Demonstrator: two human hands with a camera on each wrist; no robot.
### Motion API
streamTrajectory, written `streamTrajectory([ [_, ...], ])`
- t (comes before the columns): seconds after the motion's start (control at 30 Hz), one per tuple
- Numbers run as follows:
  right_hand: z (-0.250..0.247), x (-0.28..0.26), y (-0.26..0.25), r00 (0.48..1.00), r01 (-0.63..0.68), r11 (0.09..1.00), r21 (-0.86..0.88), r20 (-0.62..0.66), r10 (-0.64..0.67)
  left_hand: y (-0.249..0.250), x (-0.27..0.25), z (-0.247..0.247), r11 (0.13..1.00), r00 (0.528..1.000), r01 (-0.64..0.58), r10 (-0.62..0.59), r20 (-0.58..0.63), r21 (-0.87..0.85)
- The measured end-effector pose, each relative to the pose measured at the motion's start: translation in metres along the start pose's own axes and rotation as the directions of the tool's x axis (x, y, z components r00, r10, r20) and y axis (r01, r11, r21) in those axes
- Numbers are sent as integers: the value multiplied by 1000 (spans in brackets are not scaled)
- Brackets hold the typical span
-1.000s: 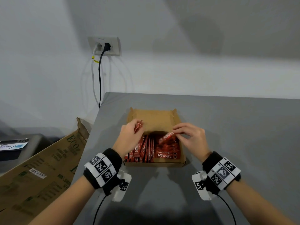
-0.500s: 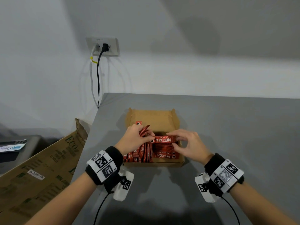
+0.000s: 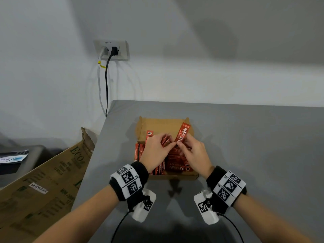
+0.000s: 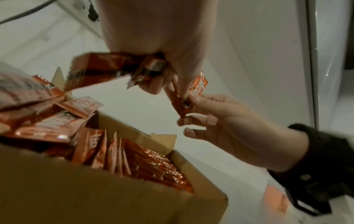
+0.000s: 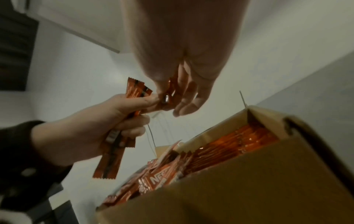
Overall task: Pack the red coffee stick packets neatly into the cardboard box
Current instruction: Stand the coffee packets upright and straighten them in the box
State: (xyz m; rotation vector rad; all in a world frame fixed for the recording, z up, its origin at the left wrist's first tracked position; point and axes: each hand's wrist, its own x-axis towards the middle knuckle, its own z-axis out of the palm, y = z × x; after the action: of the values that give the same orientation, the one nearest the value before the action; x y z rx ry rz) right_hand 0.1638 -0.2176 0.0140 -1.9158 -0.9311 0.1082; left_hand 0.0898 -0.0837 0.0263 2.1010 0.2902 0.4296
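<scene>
An open cardboard box [image 3: 175, 177] sits on the grey table, with red coffee stick packets [image 3: 177, 163] lying inside it. Some stand on edge in a row [image 4: 153, 163]. My left hand [image 3: 168, 145] hovers over the box and grips a bundle of packets [image 4: 107, 68], also visible in the right wrist view [image 5: 113, 151]. My right hand [image 3: 184, 146] pinches the lower end of a single packet [image 3: 183, 133], which points up and away, tilted right. Both hands' fingertips meet at that lower end [image 4: 184, 104].
The box's far flap [image 3: 163, 125] stands open. A large brown carton [image 3: 43, 181] leans beside the table's left edge. A wall socket [image 3: 112, 50] with two cables hangs behind. Bare grey tabletop [image 3: 254, 155] stretches to the right of the box.
The single packet lay crosswise over the box; now it points up and away, tilted right. Both hands have drawn together at its lower end.
</scene>
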Motion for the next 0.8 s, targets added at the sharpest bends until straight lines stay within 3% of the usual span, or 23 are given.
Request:
streamTrajectory([
  [0.1,-10,2,9,990,41,982,-184,141,-15,-5,2,-10,999,999,-4,5,39,-39],
  [0.2,-22,-4,16,930,-6,944,-330,345,127,-12,3,-23,999,999,-45,45,10,-11],
  [0.27,-27,-10,15,886,-48,932,-360,415,206,-17,3,-26,996,997,-68,70,-37,57],
  [0.33,-31,-11,14,857,2,888,-459,458,235,-20,3,-26,994,996,-63,68,-59,89],
  [0.47,-33,-8,11,801,94,764,-638,504,322,-26,-1,-21,988,997,-70,67,27,135],
  [0.6,-21,-6,7,821,210,655,-725,495,285,-27,-5,-12,971,986,-99,65,156,217],
  [0.8,-8,-5,9,822,208,636,-743,485,299,-27,-8,-7,954,970,-121,56,236,274],
])
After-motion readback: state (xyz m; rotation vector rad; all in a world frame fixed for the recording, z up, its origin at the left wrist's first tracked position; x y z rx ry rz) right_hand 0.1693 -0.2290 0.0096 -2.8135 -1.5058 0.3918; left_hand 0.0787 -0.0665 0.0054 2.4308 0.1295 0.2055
